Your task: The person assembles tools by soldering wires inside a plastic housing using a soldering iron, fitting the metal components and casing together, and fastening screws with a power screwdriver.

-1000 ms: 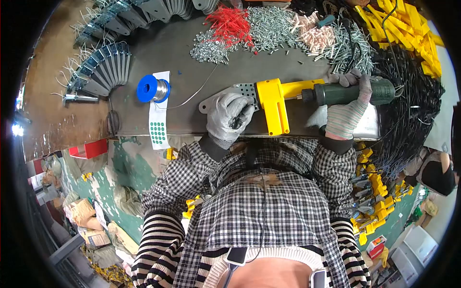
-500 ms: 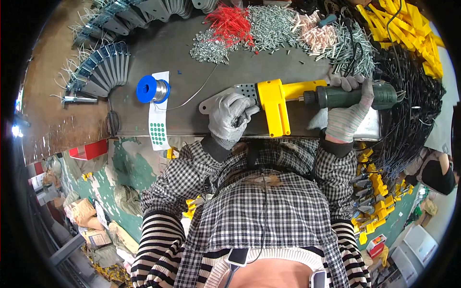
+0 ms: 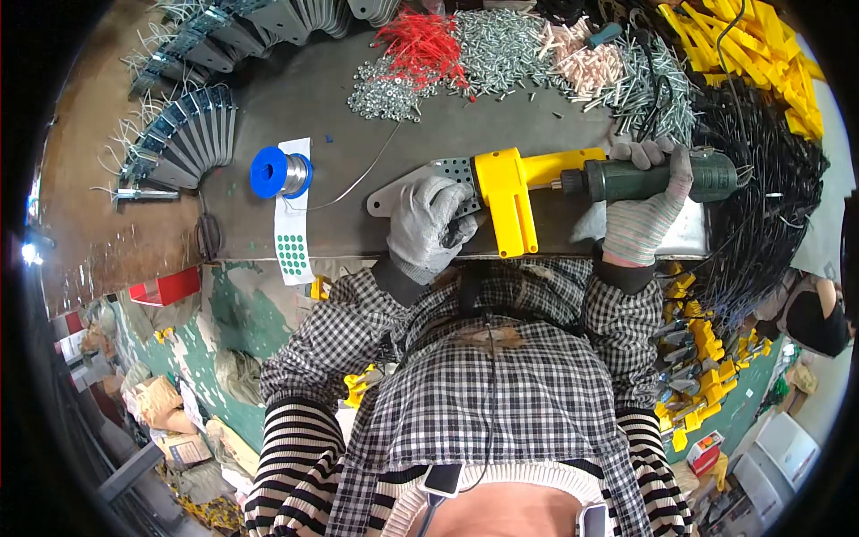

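My left hand (image 3: 424, 228), in a grey glove, is closed on a grey metal plate (image 3: 385, 202) whose right end is perforated. That end meets a yellow plastic housing (image 3: 502, 204) with a bar reaching right and a leg pointing towards me. My fingers hide part of the plate. My right hand (image 3: 646, 215), also gloved, wraps round a dark green electric screwdriver (image 3: 617, 181). The tool lies level, its tip pointing left at the housing's leg. Whether the bit touches a screw there I cannot tell.
A blue solder spool (image 3: 270, 172) stands on a white strip with green dots (image 3: 293, 255). Behind lie screws (image 3: 504, 54), red pieces (image 3: 420, 49) and small nuts (image 3: 385, 94). Black wires (image 3: 774, 197) and yellow parts (image 3: 761, 54) fill the right. Metal plates with wires (image 3: 192, 134) stand left.
The whole view has shifted slightly. The fingers of my left hand have loosened a little over the plate. My right hand keeps the same hold on the screwdriver.
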The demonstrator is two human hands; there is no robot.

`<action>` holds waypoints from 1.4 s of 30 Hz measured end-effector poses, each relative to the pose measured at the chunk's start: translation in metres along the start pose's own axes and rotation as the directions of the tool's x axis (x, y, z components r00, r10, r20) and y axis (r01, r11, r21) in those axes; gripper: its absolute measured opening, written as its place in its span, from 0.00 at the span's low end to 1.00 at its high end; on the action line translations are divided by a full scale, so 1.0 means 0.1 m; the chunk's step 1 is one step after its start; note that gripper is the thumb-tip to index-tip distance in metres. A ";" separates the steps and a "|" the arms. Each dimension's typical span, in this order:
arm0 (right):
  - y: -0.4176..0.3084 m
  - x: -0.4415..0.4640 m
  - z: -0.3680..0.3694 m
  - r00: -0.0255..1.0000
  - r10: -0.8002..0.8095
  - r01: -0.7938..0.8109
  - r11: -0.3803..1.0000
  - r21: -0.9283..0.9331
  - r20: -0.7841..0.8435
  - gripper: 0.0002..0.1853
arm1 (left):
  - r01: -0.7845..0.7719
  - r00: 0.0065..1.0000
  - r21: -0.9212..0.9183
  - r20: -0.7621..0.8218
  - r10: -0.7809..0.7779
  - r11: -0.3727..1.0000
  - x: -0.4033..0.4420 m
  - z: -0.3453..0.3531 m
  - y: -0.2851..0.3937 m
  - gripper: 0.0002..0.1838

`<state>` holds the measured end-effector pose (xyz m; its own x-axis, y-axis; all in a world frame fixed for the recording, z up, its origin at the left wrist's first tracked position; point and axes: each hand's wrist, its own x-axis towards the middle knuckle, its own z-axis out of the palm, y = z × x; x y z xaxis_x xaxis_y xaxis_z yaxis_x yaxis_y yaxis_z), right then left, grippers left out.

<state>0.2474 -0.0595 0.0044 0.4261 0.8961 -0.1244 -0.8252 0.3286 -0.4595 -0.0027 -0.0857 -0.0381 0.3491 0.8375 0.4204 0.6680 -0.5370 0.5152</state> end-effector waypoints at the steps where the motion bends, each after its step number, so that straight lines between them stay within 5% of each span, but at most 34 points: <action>1: 0.00 -0.01 0.03 1.000 0.004 -0.004 1.000 0.015 -0.003 0.11 | -0.002 1.000 0.000 -0.016 0.002 1.000 0.00 0.01 0.00 0.17; 15: -0.03 0.06 -0.17 0.996 -0.047 0.046 0.999 0.026 0.076 0.12 | 0.018 0.999 -0.040 0.029 -0.017 0.999 0.01 0.12 0.18 0.22; 22: -0.07 0.04 0.01 0.997 -0.029 0.022 0.996 -0.088 -0.076 0.11 | 0.006 0.998 0.009 -0.055 -0.005 1.000 -0.13 0.28 0.01 0.23; 23: -0.13 0.06 0.09 0.998 -0.044 0.052 0.988 -0.144 0.055 0.10 | -0.005 0.998 0.055 -0.063 0.009 0.998 -0.14 0.27 -0.01 0.23; 25: -0.54 0.10 0.33 0.940 -0.297 0.339 0.793 -0.506 0.166 0.11 | 0.004 1.000 0.003 -0.008 -0.004 1.000 -0.11 0.22 -0.10 0.21; 27: -1.23 0.49 0.54 0.761 -0.444 0.638 0.384 -0.667 0.473 0.14 | -0.046 0.999 0.216 -0.001 0.048 0.975 -0.04 0.10 -0.03 0.26; 29: -1.88 0.84 0.55 0.654 -0.446 0.700 0.051 -0.712 0.612 0.20 | -0.036 0.991 0.320 -0.110 0.075 0.947 0.01 0.06 0.02 0.34; 31: -2.38 1.36 0.31 0.616 -0.453 0.507 -0.399 -0.764 0.645 0.21 | -0.029 0.997 0.328 -0.064 0.053 0.944 0.01 0.07 -0.01 0.38; 33: -2.52 1.62 0.00 0.731 -0.451 0.264 -0.506 -0.821 0.513 0.31 | -0.016 1.000 0.344 -0.017 0.023 0.939 0.01 0.04 -0.04 0.41; 35: -2.64 1.78 -0.49 0.817 -0.379 0.121 -0.624 -0.772 0.434 0.30 | 0.088 0.994 0.253 0.040 -0.101 0.963 0.01 -0.01 0.06 0.37; 37: -2.58 1.67 -0.58 0.867 -0.344 -0.164 -0.880 -0.446 0.360 0.27 | 0.089 0.996 0.257 0.004 -0.093 0.962 -0.01 -0.02 0.05 0.39; 38: -2.43 1.56 -0.47 0.803 -0.380 -0.263 -0.917 -0.299 0.460 0.25 | 0.086 0.996 0.238 0.004 -0.090 0.967 0.00 -0.04 0.06 0.40; 39: -2.26 1.50 -0.32 0.617 -0.311 -0.173 -0.950 -0.261 0.723 0.20 | 0.086 0.996 0.219 0.002 -0.088 0.972 0.00 -0.05 0.06 0.41; 41: -1.77 1.39 0.34 0.796 -0.129 0.103 -0.934 -0.342 0.591 0.13 | 0.098 0.995 0.221 -0.026 -0.095 0.970 -0.03 -0.02 0.02 0.43; 42: -1.52 1.57 0.31 0.650 0.119 0.447 -0.858 -0.251 0.751 0.09 | 0.102 0.995 0.220 -0.013 -0.102 0.970 -0.03 -0.02 0.02 0.43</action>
<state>0.4281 0.0403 0.0820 -0.0997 0.8455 0.5246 0.9921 0.0438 0.1179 -0.0038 -0.0897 -0.0369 0.2703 0.8866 0.3754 0.8282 -0.4130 0.3789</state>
